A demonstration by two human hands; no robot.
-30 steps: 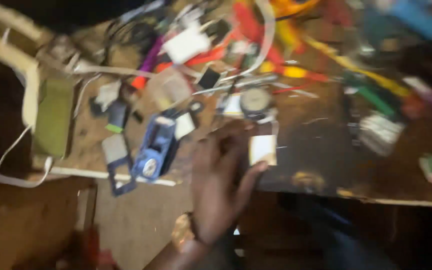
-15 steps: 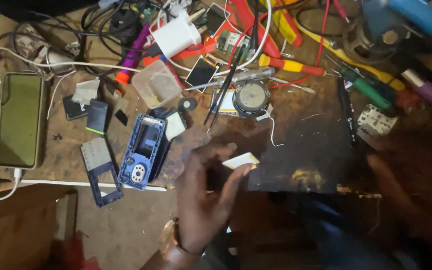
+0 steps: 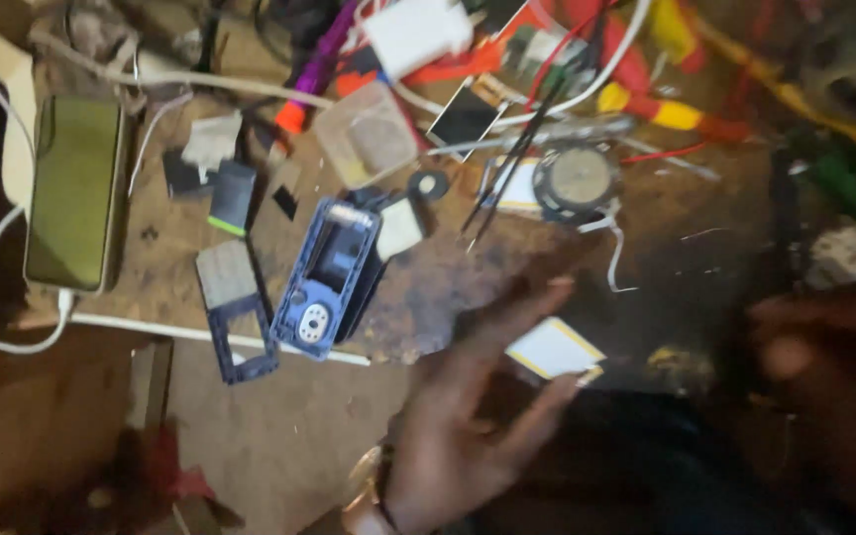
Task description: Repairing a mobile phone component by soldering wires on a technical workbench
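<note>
Left hand (image 3: pixel 468 416) sits at the bottom centre of the frame, palm up and fingers spread wide, with a small white rectangular card (image 3: pixel 554 349) resting against its fingertips, just up and right of the palm. Whether the fingers pinch the card or merely touch it, I cannot tell. Right hand (image 3: pixel 829 352) is a dark blur at the right edge, its grip unreadable. Above and left of the open hand, on the cluttered wooden workbench (image 3: pixel 428 287), lies a blue phone housing (image 3: pixel 329 277); a smartphone (image 3: pixel 76 188) lies at far left.
</note>
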